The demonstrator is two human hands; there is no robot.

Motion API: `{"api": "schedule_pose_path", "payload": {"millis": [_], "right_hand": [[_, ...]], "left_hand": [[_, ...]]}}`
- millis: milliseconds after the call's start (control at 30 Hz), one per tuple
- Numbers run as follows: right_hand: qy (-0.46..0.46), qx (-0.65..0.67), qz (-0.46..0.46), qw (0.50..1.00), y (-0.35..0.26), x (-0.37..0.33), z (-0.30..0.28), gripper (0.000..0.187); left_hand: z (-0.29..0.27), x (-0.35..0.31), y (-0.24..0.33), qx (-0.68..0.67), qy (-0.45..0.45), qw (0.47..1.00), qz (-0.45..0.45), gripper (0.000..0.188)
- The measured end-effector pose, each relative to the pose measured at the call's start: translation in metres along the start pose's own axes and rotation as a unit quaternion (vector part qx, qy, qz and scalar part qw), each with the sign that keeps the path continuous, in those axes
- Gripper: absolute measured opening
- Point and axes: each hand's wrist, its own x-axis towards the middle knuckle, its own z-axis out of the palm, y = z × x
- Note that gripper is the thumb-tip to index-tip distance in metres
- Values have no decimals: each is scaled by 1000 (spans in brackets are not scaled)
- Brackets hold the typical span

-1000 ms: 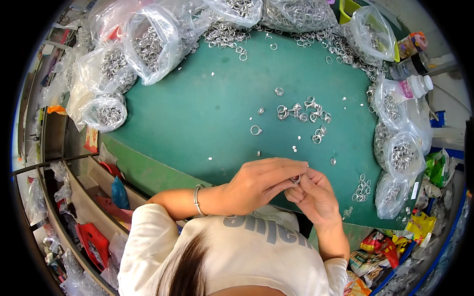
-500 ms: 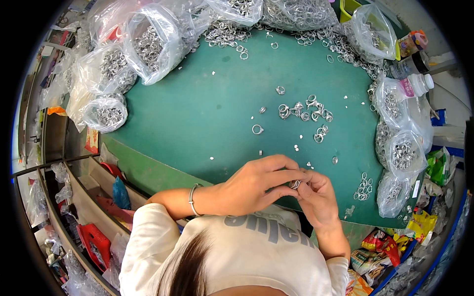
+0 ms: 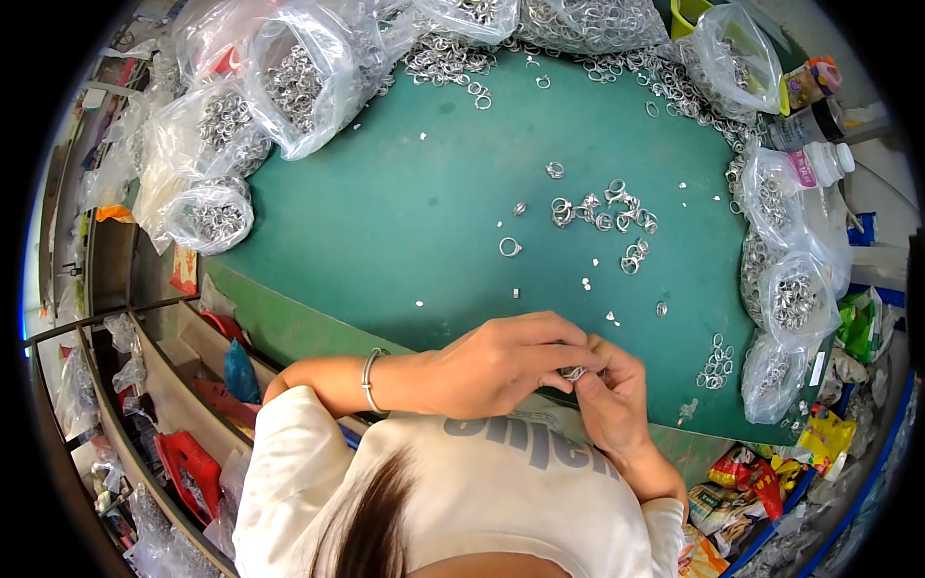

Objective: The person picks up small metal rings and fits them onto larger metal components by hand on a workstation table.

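Observation:
Close in front of my chest, both hands meet over silver rings (image 3: pixel 572 373); how many there are I cannot tell. My left hand (image 3: pixel 491 364), with a bangle at its wrist, pinches them from the left. The fingers of my right hand (image 3: pixel 619 390) are closed on the same rings from the right and partly cover them. Just beyond the hands, a loose cluster of silver rings (image 3: pixel 590 209) lies on the green table mat (image 3: pixel 385 231). A single ring (image 3: pixel 510 248) rests left of that cluster, and a small group of rings (image 3: pixel 715 366) lies to the right of my right hand.
Clear plastic bags of rings (image 3: pixel 294 91) line the far and left edges, with more bags (image 3: pixel 793 303) down the right. Loose rings (image 3: pixel 448 60) are heaped at the back. A white-capped bottle (image 3: pixel 819 166) stands at the right, and drawers (image 3: pixel 178 361) lie beside my left arm.
The fingers of both hands have shifted slightly around the rings, which now appear more tilted and lower between the fingertips. The whole view has moved a little; the rings on the mat lie as before.

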Motion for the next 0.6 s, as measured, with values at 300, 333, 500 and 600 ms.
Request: {"api": "schedule_pose_path", "payload": {"millis": [300, 333, 500, 600], "right_hand": [[-10, -40, -18, 999, -1, -3, -4, 8], [-2, -63, -25, 998, -3, -4, -5, 6], [21, -85, -29, 996, -6, 1, -3, 1], [25, -139, -45, 989, -8, 1, -3, 1]], "left_hand": [[-1, 1, 3, 22, -29, 999, 0, 40], [-2, 1, 4, 16, -34, 999, -18, 40], [-1, 4, 0, -4, 9, 1000, -18, 40], [4, 0, -5, 14, 20, 1000, 3, 38]]}}
